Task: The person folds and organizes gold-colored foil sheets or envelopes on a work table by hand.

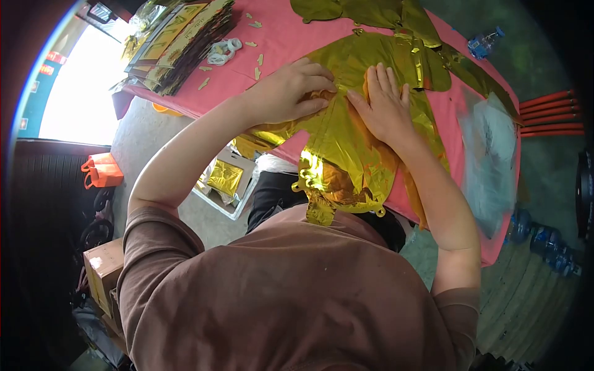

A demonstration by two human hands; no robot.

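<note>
A large gold foil sheet (374, 52) with small tabs along its edges lies on the pink-covered table (288, 37), and its lower end hangs over the front edge toward my lap. My left hand (294, 93) has its fingers curled and pinched on a fold of the foil near the middle. Just to the right, my right hand (385, 106) lies flat on the foil with the fingers stretched out. More gold foil (427, 25) is spread farther back on the table.
Flat printed packets (179, 46) are stacked at the table's back left, near a white coil (224, 52) and small paper pieces. Clear plastic bags (489, 154) lie at the right edge, by a bottle (486, 43). A white bin (232, 211) stands below.
</note>
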